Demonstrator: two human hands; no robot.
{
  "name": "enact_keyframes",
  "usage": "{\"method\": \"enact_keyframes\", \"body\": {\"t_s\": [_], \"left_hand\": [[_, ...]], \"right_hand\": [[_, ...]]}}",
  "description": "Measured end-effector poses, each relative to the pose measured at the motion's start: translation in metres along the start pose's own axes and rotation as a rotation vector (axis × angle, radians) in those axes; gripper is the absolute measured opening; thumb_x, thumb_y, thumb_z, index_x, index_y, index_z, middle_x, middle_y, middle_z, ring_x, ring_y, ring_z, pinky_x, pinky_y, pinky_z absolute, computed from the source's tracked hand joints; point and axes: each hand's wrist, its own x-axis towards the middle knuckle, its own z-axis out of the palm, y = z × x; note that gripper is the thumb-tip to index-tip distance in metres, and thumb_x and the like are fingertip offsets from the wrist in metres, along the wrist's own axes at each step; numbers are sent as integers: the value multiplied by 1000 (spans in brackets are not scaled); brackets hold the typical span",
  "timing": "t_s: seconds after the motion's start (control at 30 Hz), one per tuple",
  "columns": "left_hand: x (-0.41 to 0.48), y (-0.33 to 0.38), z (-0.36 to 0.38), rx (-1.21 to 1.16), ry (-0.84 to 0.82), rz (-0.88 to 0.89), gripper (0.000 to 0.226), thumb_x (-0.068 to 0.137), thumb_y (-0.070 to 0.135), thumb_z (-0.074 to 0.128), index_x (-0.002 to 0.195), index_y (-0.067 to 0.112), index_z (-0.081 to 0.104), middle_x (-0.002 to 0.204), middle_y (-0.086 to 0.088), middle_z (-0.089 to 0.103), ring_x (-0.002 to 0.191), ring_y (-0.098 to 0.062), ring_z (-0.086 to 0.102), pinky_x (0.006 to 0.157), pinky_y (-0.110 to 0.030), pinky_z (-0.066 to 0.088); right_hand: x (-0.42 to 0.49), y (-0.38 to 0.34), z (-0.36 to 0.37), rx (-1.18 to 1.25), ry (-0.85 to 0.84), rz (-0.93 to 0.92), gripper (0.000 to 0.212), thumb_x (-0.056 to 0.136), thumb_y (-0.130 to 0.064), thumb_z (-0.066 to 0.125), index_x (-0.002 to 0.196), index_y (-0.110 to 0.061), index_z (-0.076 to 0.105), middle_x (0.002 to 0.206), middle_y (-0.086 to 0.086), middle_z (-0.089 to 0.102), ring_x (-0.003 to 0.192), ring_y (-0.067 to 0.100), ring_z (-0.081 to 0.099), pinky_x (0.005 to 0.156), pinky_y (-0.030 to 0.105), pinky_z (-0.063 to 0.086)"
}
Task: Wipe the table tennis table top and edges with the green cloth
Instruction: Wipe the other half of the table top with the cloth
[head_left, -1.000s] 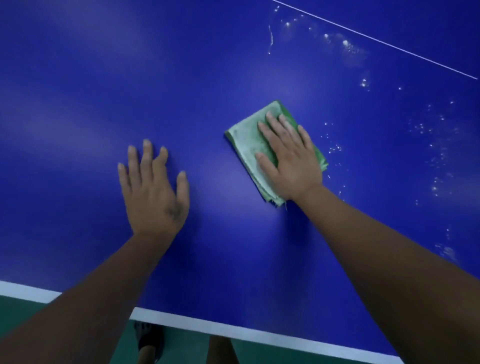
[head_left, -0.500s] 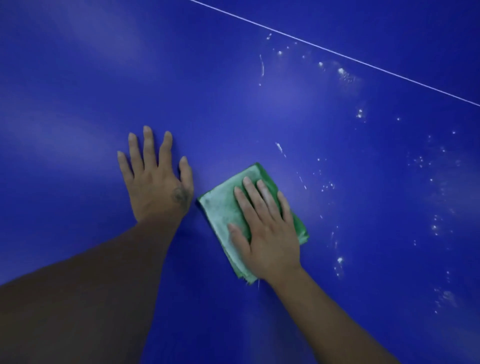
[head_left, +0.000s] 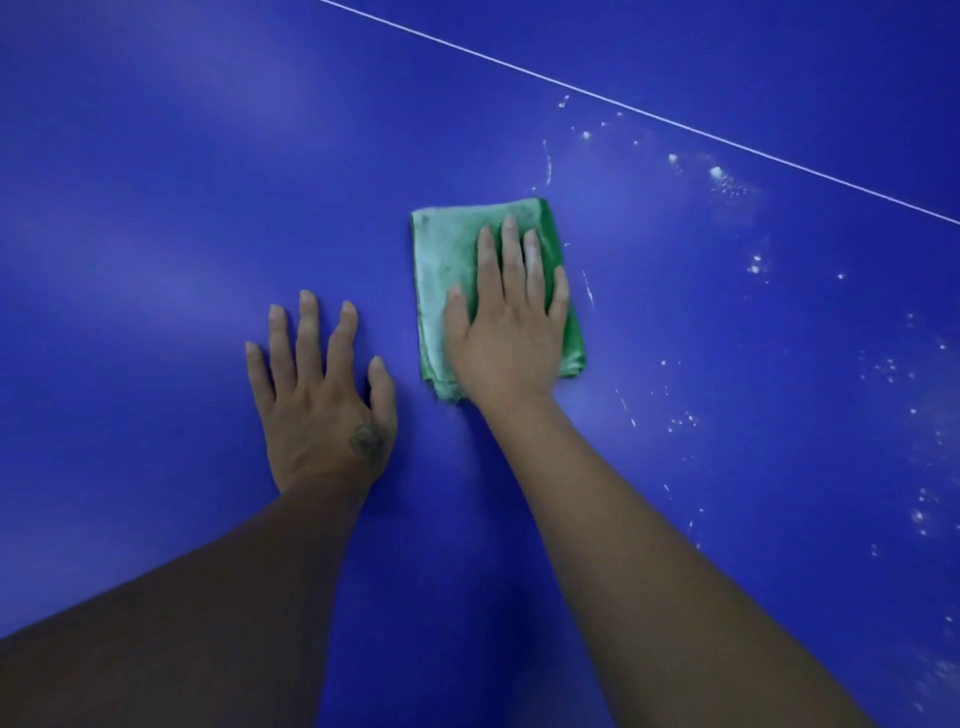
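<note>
Grip: the right hand (head_left: 511, 343) lies flat on the green cloth (head_left: 447, 270), fingers straight and slightly spread. It presses the cloth down and does not pinch it.
Other hand: the left hand (head_left: 324, 410) is just left of the cloth and nearer the person, palm down on the bare table (head_left: 156, 208). Its fingers are spread and hold nothing, and a dark mark (head_left: 366, 441) shows near its thumb.
Cloth: folded to a rectangle, flat on the table, with its long axis running away from the person. Its left strip and far edge show beyond the hand.
Dirt: white specks (head_left: 719, 174) lie right of the cloth and beyond its far right corner, some just beside it, more well apart.
Next move, as I judge: push the cloth rightward and away into the specks; the right hand is the nearer one.
Line: a thin white line (head_left: 623, 106) crosses the table beyond the cloth.
Writing: none readable.
</note>
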Motion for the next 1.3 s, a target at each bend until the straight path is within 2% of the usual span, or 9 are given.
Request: {"method": "enact_keyframes", "body": {"t_s": [0.17, 0.3, 0.5, 0.63, 0.73, 0.87, 0.97, 1.17, 1.3], "left_hand": [[3, 0, 0, 0, -21, -11, 64, 105, 42, 43, 165, 21, 44, 178, -9, 27, 166, -35, 17, 134, -60, 10], [3, -1, 1, -2, -38, -15, 64, 105, 42, 40, 166, 21, 42, 178, -8, 25, 167, -34, 14, 134, -61, 11], [4, -1, 2, -3, -43, -18, 63, 104, 40, 43, 164, 19, 45, 178, -9, 26, 167, -34, 15, 133, -62, 13], [7, -2, 4, -3, -53, -18, 63, 104, 39, 45, 164, 18, 46, 178, -10, 27, 167, -34, 15, 132, -62, 14], [6, -3, 5, 3, -76, -18, 64, 104, 39, 44, 164, 18, 45, 178, -10, 25, 167, -34, 14, 132, -63, 14], [4, -4, 6, 1, -98, -27, 66, 103, 40, 42, 166, 19, 42, 179, -9, 22, 168, -33, 11, 132, -63, 14], [5, -4, 8, -10, -66, -9, 64, 103, 37, 46, 163, 17, 46, 178, -11, 26, 167, -35, 16, 132, -64, 15], [4, -7, 9, -29, -84, -14, 65, 103, 38, 46, 165, 17, 44, 179, -10, 22, 167, -35, 14, 133, -62, 13], [3, -8, 11, -41, -80, -10, 64, 104, 36, 48, 164, 15, 45, 179, -11, 23, 167, -37, 16, 133, -63, 14]], "right_hand": [[-59, 18, -3, 27, 68, -84, 67, 107, -44, 48, 168, -17, 39, 179, 5, 26, 166, 24, 25, 133, 55, 18], [-63, 18, -1, 28, 54, -77, 70, 104, -44, 51, 169, -18, 38, 179, 4, 25, 167, 23, 22, 134, 56, 16], [20, -10, 6, 18, 47, -25, 70, 105, -46, 43, 169, -17, 38, 179, 5, 28, 166, 23, 23, 134, 55, 12], [95, -52, 16, 14, 0, 40, 72, 106, -48, 33, 173, -21, 26, 182, 2, 15, 169, 22, 10, 134, 55, 3], [133, -78, 20, 48, -31, 85, 73, 107, -48, 32, 174, -21, 21, 183, 1, 8, 169, 20, 3, 134, 55, -1], [166, -63, 18, 35, -34, 96, 74, 107, -52, 33, 174, -23, 20, 183, -2, 8, 169, 17, 4, 135, 51, 0], [183, -26, 12, 44, -29, 200, 73, 108, -51, 33, 174, -24, 19, 183, -2, 8, 169, 17, 4, 135, 49, -2], [179, 63, -9, 34, -7, 575, 71, 111, -49, 31, 175, -23, 16, 183, 0, 6, 169, 19, 2, 135, 50, -1], [168, 54, -8, 8, 4, 700, 69, 113, -48, 27, 175, -21, 13, 183, 2, 2, 169, 22, -2, 134, 55, 1]]}}
